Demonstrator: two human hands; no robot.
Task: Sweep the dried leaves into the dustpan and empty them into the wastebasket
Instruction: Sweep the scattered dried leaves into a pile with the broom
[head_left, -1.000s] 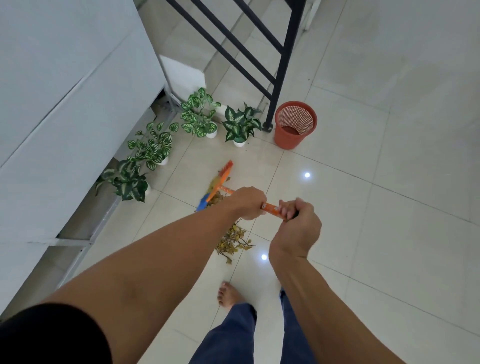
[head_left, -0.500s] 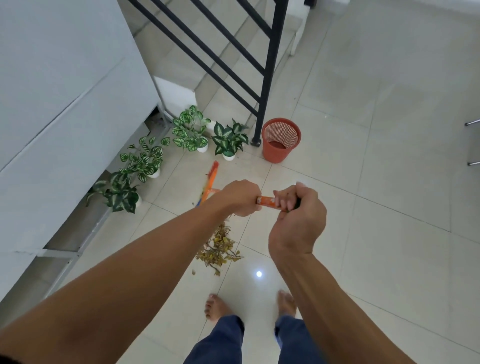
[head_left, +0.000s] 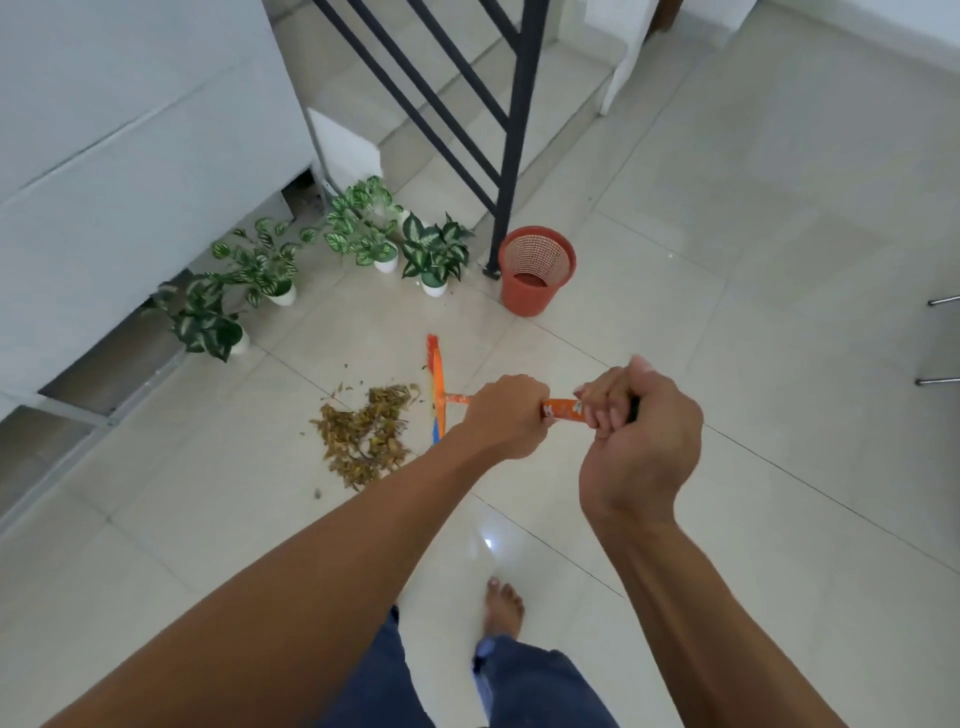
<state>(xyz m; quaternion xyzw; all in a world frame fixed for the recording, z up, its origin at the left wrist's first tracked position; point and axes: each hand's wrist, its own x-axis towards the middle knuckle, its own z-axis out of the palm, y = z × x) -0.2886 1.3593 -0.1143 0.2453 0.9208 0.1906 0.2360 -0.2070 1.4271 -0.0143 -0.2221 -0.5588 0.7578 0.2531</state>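
Both hands grip the orange handle of a broom (head_left: 560, 409). My left hand (head_left: 506, 415) holds it lower down, my right hand (head_left: 636, 431) near its top end. The broom's orange and blue head (head_left: 435, 387) stands edge-on on the floor, just right of a pile of dried yellow-brown leaves (head_left: 363, 434). A few loose leaf bits lie around the pile. The orange mesh wastebasket (head_left: 535, 270) stands upright beyond, beside the foot of the black stair railing. No dustpan is in view.
Several potted green-and-white plants (head_left: 363, 234) line the floor at the left, along a white cabinet (head_left: 130, 156). Black stair railing (head_left: 514, 130) and steps rise behind. Metal chair legs (head_left: 943, 340) poke in at the right edge. My bare foot (head_left: 503, 608) is below.
The broom head has swung to the right side of the leaf pile. The leaves have been pushed left and now lie clear of my arm. The view has shifted back.
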